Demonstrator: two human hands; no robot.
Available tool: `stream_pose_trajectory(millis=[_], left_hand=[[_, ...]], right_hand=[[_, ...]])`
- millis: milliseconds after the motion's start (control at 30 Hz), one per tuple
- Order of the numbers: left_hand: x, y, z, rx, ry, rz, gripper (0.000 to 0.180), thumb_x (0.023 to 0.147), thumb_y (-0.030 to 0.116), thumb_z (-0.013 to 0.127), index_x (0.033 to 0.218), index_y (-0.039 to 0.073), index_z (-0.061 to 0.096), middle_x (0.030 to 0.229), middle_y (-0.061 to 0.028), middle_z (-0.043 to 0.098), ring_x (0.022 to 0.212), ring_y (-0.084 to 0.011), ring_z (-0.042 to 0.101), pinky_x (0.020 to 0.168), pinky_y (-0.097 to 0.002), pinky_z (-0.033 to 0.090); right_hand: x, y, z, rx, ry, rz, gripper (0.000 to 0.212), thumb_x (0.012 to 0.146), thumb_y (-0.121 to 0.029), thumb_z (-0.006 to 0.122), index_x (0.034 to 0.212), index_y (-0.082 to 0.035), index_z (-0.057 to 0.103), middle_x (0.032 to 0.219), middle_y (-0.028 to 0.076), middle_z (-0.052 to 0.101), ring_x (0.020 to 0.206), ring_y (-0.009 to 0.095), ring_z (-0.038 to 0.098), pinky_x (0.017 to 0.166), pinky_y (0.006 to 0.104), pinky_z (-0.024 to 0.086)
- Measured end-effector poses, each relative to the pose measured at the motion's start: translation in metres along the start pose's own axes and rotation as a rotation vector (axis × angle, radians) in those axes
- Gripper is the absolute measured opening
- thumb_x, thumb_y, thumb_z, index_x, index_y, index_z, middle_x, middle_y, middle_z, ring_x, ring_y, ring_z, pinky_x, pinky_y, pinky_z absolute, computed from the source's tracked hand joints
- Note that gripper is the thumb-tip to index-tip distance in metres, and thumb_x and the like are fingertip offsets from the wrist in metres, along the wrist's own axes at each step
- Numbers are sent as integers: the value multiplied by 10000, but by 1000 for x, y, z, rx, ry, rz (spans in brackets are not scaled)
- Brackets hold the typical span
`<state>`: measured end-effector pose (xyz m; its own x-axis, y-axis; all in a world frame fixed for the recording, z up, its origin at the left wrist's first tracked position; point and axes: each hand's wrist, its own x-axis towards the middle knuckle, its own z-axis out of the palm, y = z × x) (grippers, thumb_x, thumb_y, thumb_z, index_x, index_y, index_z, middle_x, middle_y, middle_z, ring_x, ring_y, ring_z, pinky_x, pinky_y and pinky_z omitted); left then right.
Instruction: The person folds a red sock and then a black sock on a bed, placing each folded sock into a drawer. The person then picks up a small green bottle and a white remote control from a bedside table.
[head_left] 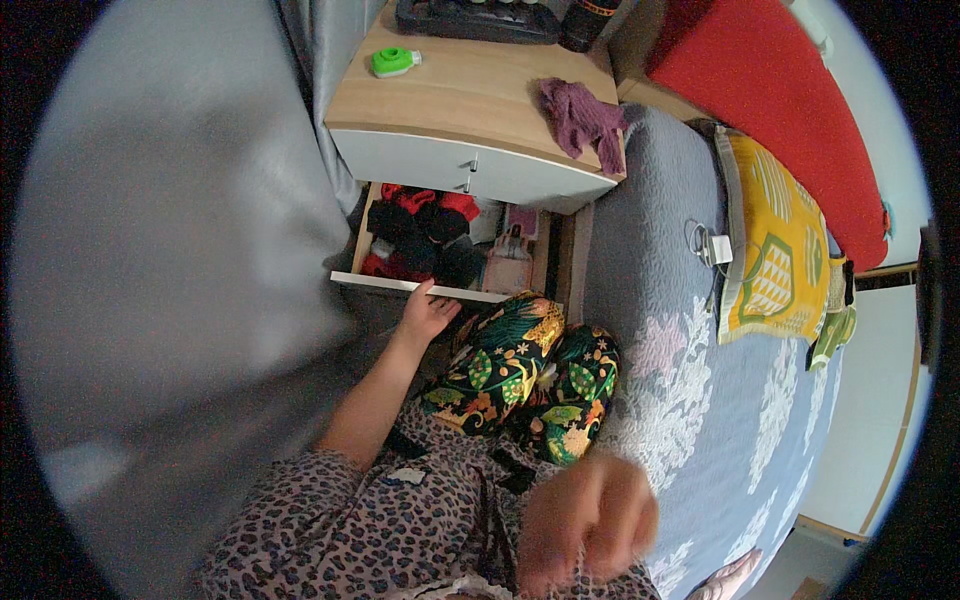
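Note:
A pulled-out drawer (375, 279) of the bedside cabinet holds bunched black and red cloth items (408, 235) on its left. To their right stands a clear pinkish bottle (508, 265) with a dark top. At the drawer's front edge is my left hand (428, 315), its thumb up against the edge and its fingers stretched out just below. My right hand (600, 515) is raised close in front of my chest, slightly blurred, with the fingers curled in. What it may hold is hidden.
On the cabinet top (450, 90) lie a green bottle (394, 62), a purple cloth (582, 120) and a black tray (478, 20). A bed (660, 230) with a yellow pillow (770, 240) and a white charger (716, 250) flanks my right. Grey curtain (190, 250) hangs left.

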<state>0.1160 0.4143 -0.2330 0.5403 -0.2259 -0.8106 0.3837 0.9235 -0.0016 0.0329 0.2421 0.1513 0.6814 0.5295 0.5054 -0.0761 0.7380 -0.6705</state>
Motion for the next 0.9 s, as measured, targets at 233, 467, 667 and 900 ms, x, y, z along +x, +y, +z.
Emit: stream_pose_trajectory(millis=[233,467,667,900], left_hand=[[13,8,49,-35,-102,-71,916,798,363,664,1436,174,35,1465,-197,14,1339,-354,161,1045,-529,290],[46,17,80,-113,-164,-34,1063,768,382,691,1421,49,-79,1451,-231,43,1346,-357,154,1093,-484,223],[48,41,129,82,-289,168,945,804,422,618,1452,86,18,1515,-115,45,1397,-274,47,1103,-486,116],[21,54,170,257,-429,213,411,891,261,527,1205,6,457,1183,-136,531,1073,-248,521,919,-372,430]], right_hand=[[1,-27,37,-23,-269,-183,317,835,-269,494,1060,-63,582,1059,170,521,920,307,553,774,384,478],[-5,-31,45,-80,-288,-278,391,864,-323,438,1162,-121,590,1192,195,476,1006,340,534,828,388,477],[17,-44,27,-154,-551,-372,413,876,-346,433,1202,-146,589,1263,200,449,1054,353,520,854,383,474],[38,-40,-15,110,-689,-381,264,896,-254,449,1064,-115,597,1065,169,536,926,316,578,789,382,505]])
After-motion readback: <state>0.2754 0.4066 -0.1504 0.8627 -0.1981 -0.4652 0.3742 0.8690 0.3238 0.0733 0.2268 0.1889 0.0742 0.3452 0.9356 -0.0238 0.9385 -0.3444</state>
